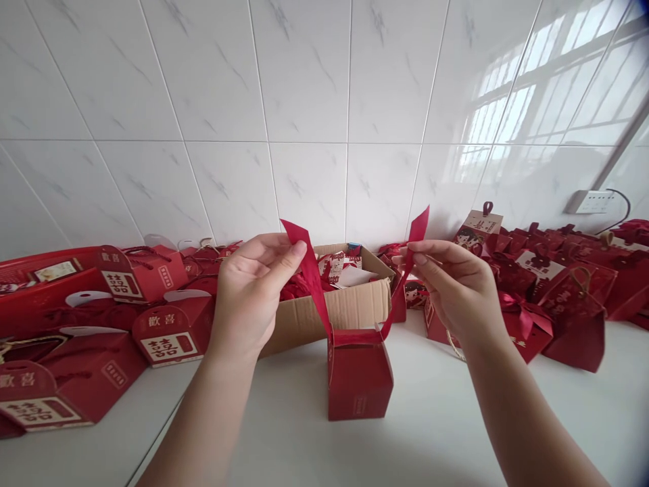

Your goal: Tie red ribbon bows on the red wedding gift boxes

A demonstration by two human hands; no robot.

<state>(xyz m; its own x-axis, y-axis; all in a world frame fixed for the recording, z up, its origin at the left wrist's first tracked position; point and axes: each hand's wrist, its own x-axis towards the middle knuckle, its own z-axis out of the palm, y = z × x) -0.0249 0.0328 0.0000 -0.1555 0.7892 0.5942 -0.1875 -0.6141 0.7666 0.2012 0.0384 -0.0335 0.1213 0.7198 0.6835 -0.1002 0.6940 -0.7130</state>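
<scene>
A small red gift box [359, 382] stands upright on the white tabletop in front of me. A red ribbon [317, 291] runs across its top, and both ends are pulled up and apart. My left hand [258, 287] pinches one end between thumb and fingers, to the left above the box. On the other side, my right hand [451, 284] pinches the opposite end at about the same height. The ribbon tips stick out above both hands. Neither hand touches the box itself.
Behind the box sits an open cardboard carton [334, 304] with red and white cards. Red boxes with handles [170, 328] and a red basin [30, 297] crowd the left; several finished-looking red boxes [572, 318] fill the right. A tiled wall [309, 81] and a power strip [591, 201] stand behind.
</scene>
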